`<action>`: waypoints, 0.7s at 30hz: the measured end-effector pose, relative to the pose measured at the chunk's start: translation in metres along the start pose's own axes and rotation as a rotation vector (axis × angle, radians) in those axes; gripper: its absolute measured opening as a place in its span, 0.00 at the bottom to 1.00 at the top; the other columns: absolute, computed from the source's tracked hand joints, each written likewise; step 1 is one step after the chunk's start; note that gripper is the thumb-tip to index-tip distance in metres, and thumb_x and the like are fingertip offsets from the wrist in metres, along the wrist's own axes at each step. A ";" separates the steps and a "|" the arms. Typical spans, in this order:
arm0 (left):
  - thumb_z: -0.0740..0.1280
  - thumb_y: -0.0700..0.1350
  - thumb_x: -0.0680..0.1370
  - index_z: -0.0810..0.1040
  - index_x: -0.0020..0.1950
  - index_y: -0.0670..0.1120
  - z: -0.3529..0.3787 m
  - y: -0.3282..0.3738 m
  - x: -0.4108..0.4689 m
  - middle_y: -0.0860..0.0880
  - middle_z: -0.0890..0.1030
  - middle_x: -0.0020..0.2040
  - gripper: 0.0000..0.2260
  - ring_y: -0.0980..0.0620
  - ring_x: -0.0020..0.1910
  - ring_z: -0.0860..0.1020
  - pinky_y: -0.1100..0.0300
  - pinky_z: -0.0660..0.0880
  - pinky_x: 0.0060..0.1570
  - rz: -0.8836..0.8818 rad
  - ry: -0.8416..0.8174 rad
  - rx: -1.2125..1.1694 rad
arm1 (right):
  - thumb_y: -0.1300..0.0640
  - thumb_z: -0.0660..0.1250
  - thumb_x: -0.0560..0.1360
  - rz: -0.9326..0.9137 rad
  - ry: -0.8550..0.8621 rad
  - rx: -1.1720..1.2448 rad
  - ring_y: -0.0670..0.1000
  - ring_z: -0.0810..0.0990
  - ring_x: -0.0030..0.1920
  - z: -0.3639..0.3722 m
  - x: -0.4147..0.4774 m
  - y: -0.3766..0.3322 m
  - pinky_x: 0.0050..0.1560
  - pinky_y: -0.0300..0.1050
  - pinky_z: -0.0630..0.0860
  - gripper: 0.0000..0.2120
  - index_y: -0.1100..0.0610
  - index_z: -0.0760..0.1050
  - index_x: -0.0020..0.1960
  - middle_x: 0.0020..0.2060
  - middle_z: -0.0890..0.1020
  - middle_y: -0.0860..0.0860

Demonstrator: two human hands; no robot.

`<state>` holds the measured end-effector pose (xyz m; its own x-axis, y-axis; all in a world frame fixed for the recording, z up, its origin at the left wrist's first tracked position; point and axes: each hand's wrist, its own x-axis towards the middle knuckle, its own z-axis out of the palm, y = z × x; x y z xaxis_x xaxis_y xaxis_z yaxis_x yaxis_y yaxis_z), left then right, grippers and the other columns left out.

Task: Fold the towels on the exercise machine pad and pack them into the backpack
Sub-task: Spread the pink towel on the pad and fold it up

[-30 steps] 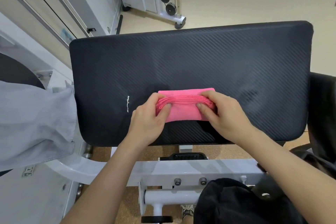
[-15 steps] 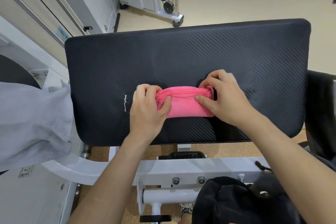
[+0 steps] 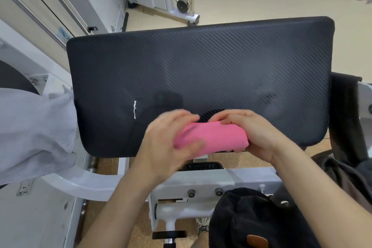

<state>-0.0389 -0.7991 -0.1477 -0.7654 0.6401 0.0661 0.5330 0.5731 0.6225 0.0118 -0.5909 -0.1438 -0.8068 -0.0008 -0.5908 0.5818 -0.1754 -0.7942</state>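
While both hands close around it, the folded pink terry towel point(image 3: 213, 137) sits at the near edge of the wide black ribbed vinyl machine pad point(image 3: 201, 70), partly overhanging that edge toward the person. The left hand point(image 3: 167, 147), blurred, grips the towel's left end with the thumb across its front and the fingers curled over its far side. The right hand point(image 3: 255, 133) clasps the right end, fingers bent over the top and palm against the side. Below the pad's near edge, the black fabric backpack with a tan leather patch point(image 3: 255, 221) rests low to the right, well apart from the towel. Left of the pad, a pale grey cloth point(image 3: 34, 133) hangs over the white metal machine frame point(image 3: 84, 183).
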 end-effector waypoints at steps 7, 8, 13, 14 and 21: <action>0.75 0.46 0.67 0.79 0.53 0.52 0.021 0.034 -0.029 0.54 0.84 0.42 0.16 0.57 0.42 0.81 0.63 0.78 0.42 -0.507 -0.061 -0.693 | 0.28 0.61 0.69 0.026 0.010 0.175 0.49 0.74 0.32 0.011 -0.032 0.018 0.34 0.40 0.71 0.29 0.54 0.81 0.41 0.33 0.75 0.51; 0.74 0.43 0.68 0.81 0.54 0.47 0.022 0.038 -0.034 0.50 0.84 0.44 0.15 0.53 0.44 0.81 0.59 0.79 0.43 -0.574 -0.058 -0.992 | 0.25 0.60 0.67 -0.027 0.022 0.043 0.48 0.75 0.37 0.014 -0.039 0.020 0.41 0.42 0.72 0.31 0.51 0.82 0.45 0.37 0.77 0.49; 0.74 0.43 0.70 0.82 0.53 0.40 0.035 0.086 -0.055 0.41 0.85 0.49 0.13 0.45 0.48 0.84 0.55 0.81 0.43 -0.685 0.094 -1.477 | 0.41 0.63 0.75 -0.129 -0.068 0.122 0.49 0.83 0.53 0.050 -0.082 0.038 0.51 0.44 0.80 0.19 0.51 0.77 0.60 0.52 0.85 0.49; 0.72 0.47 0.70 0.82 0.53 0.41 0.039 0.095 -0.060 0.41 0.85 0.48 0.15 0.46 0.48 0.84 0.56 0.81 0.43 -0.703 0.141 -1.410 | 0.44 0.63 0.76 -0.156 -0.039 0.164 0.49 0.84 0.52 0.057 -0.090 0.042 0.49 0.44 0.80 0.17 0.52 0.76 0.60 0.51 0.85 0.50; 0.72 0.55 0.70 0.78 0.60 0.38 0.054 0.122 -0.100 0.38 0.83 0.53 0.27 0.40 0.47 0.82 0.49 0.79 0.40 -0.640 0.119 -1.399 | 0.49 0.65 0.76 -0.370 0.015 0.053 0.47 0.80 0.31 0.042 -0.142 0.075 0.27 0.42 0.74 0.12 0.49 0.73 0.59 0.38 0.82 0.46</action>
<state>0.1225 -0.7659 -0.1199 -0.7863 0.4006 -0.4704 -0.5853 -0.2389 0.7748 0.1654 -0.6455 -0.1138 -0.9596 0.0869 -0.2674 0.2445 -0.2117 -0.9462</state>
